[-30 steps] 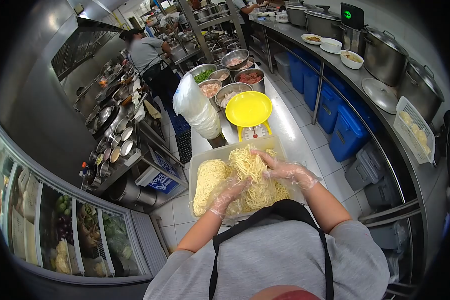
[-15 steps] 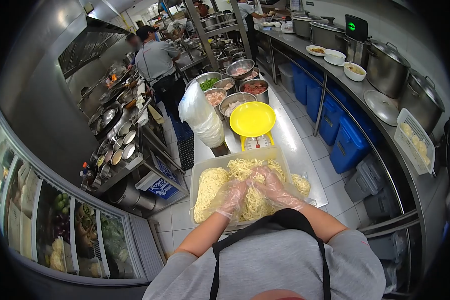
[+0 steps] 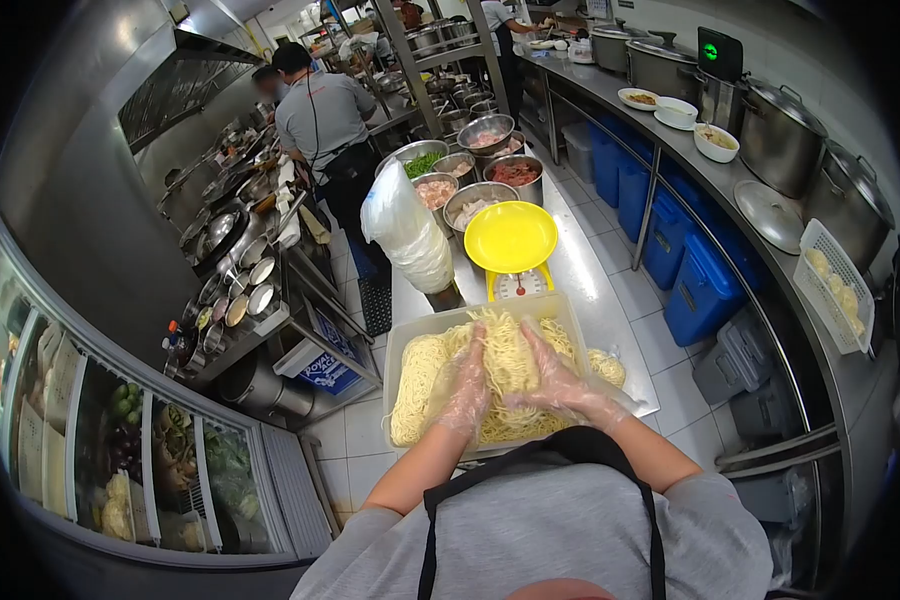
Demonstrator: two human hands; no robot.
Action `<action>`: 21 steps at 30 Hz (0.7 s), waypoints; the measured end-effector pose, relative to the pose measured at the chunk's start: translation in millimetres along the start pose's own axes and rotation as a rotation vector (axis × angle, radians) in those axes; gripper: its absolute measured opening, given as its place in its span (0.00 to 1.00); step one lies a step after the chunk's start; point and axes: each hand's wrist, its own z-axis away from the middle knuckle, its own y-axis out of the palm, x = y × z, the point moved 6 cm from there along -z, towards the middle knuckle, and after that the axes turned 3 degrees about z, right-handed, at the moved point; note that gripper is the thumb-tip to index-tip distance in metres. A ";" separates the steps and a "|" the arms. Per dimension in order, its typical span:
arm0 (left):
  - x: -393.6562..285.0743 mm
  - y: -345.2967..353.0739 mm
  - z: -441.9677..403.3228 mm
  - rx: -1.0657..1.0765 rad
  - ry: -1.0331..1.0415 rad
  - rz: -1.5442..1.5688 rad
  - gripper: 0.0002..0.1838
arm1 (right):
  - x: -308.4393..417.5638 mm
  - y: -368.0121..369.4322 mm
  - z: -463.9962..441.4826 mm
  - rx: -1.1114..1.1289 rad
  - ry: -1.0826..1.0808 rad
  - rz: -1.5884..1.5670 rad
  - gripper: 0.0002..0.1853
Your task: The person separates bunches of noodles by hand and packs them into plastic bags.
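Note:
My left hand (image 3: 464, 388) and my right hand (image 3: 562, 378), both in clear plastic gloves, press in from either side of a bundle of yellow noodles (image 3: 510, 358). The bundle is held upright between my palms, over a clear plastic tub (image 3: 394, 400). More noodles lie in the tub, with a smooth pale mound (image 3: 422, 385) at its left side. Just beyond the tub stands a kitchen scale (image 3: 519, 285) with a yellow pan (image 3: 511, 237).
A stack of plastic bags (image 3: 405, 230) stands left of the scale. Behind are metal bowls of meat (image 3: 513, 174) and greens (image 3: 422, 164). A bag of noodles (image 3: 606, 368) lies right of the tub. A co-worker (image 3: 320, 115) stands at the stoves; a glass-fronted fridge (image 3: 150, 450) is at left.
My hands have moved apart from close together, and a noodle bundle now stands raised between them. The co-worker at the stoves has turned and shifted slightly right.

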 end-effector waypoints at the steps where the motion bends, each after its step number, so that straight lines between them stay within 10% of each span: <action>1: 1.7 1.8 3.0 -0.004 -0.003 0.001 0.30 | -2.1 -1.1 -5.6 -0.024 -0.010 -0.101 0.65; 14: 16.0 -42.1 -7.8 0.248 0.111 -0.754 0.27 | 5.7 -0.2 -7.7 -0.099 0.084 -0.644 0.45; 21: -14.8 24.2 33.4 0.035 0.090 -0.403 0.27 | 1.7 -11.3 -10.1 -0.121 0.125 -0.787 0.53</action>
